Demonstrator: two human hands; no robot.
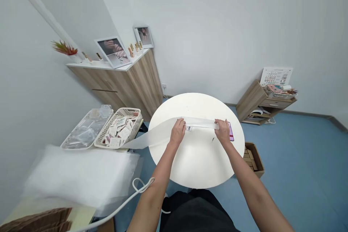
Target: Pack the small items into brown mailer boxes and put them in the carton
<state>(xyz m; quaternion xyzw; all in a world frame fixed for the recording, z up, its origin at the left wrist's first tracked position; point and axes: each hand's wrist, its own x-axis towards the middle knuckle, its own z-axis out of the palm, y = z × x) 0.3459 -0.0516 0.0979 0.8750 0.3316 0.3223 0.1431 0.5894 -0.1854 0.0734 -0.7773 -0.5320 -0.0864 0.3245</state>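
My left hand (178,132) and my right hand (222,131) rest on a round white table (197,165), both gripping a narrow white strip (202,124). The strip looks like folded translucent plastic film, and its wider sheet (146,139) trails off the table's left edge. A small labelled item (188,128) lies on the strip just beyond my left hand. Partly hidden behind my right hand, a flat pink-purple object (231,132) lies on the table. It may be a phone or a card.
A beige basket of small packets (118,128) and a tray of clear plastic (87,130) stand left of the table. A white foam sheet (81,175) and a white cable (136,197) are at lower left. A cardboard box (252,159) sits on the blue floor at right.
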